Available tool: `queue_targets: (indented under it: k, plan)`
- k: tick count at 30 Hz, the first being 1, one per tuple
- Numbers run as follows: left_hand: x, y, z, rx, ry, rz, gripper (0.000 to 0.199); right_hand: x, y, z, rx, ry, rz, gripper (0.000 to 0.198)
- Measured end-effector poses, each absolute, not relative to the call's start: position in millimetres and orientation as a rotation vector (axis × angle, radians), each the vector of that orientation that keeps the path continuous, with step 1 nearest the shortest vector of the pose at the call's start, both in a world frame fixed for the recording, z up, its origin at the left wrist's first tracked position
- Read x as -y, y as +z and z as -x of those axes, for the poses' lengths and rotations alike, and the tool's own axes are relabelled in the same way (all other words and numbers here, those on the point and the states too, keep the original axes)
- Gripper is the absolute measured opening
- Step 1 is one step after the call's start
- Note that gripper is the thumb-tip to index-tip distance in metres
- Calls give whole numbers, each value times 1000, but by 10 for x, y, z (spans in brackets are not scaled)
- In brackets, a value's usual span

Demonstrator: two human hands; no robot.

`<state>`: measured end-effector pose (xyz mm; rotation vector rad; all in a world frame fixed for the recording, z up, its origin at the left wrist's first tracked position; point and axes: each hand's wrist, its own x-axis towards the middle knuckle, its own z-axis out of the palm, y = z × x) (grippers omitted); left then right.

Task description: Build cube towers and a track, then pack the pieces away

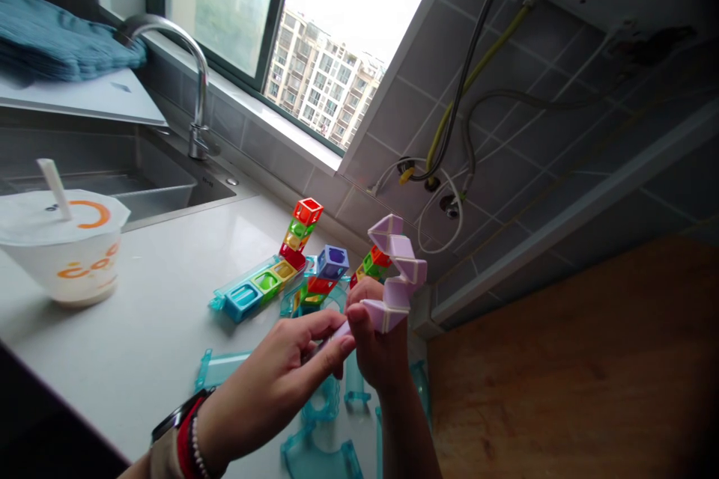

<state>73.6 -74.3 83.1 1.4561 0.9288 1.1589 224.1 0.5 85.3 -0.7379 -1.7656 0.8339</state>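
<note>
A pale purple folding snake puzzle [405, 270] with light edges zigzags upward from between my hands. My left hand [284, 359], with a watch and bracelets at its wrist, pinches the lower end between thumb and fingers. Closed around the middle part is my right hand [377, 340], its thumb pressed against a segment. Part of the puzzle is hidden by the fingers. Just behind them stands a stack of coloured magnetic cubes topped by a blue cube [332, 262]. Another stack with a red cube [308, 211] on top rises from a row of coloured cubes [267, 283].
Several clear teal track pieces [320, 456] lie on the white counter [162, 277] below my hands. A lidded drink cup [84, 262] with a straw stands at left, near the sink [168, 191] and faucet [198, 90]. A wooden surface [562, 374] is at right.
</note>
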Motion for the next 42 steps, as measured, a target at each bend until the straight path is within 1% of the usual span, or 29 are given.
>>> queue_targets:
  k: [3,8,14,17,19,23,27,29,31,34,36,38,40,42]
  plan:
    - [744,832,-712,-961,1145,-1545,20,-14,797,-2295,1785,787,748,47]
    - [745,840,-693,-1117,1228,-1739,16,24,858,-2268,1790,743,820,45]
    - [770,841,-687,-1185,1283,-1897,15,110,989,-2220,1753,788,918,44]
    - [781,836,-688,-1230,1320,-1993,9,122,1031,-2195,1701,897,919,39]
    - [770,819,-688,-1267,1322,-2055,9,109,1051,-2180,1672,978,897,37]
    - [715,753,-680,-1307,1304,-2151,19,61,1054,-2188,1649,1094,960,40]
    - [684,701,-663,-1288,1357,-2217,25,42,1034,-2221,1560,1334,1008,45]
    - [690,710,-650,-1309,1424,-2168,29,55,1034,-2221,1500,1379,963,47]
    - [708,750,-636,-1327,1419,-2087,30,76,1038,-2206,1451,1299,926,49]
    - [745,837,-634,-1235,1322,-1970,20,114,1034,-2160,1437,1149,857,50]
    - [766,871,-653,-1100,1321,-1848,20,145,1037,-2121,1454,1142,717,47]
    - [777,865,-684,-933,1295,-1680,27,183,1060,-2091,1495,1238,525,48]
    - [778,826,-715,-754,1201,-1500,36,218,1098,-2084,1568,1405,360,51]
    - [773,780,-739,-666,1119,-1377,40,239,1126,-2097,1627,1525,276,45]
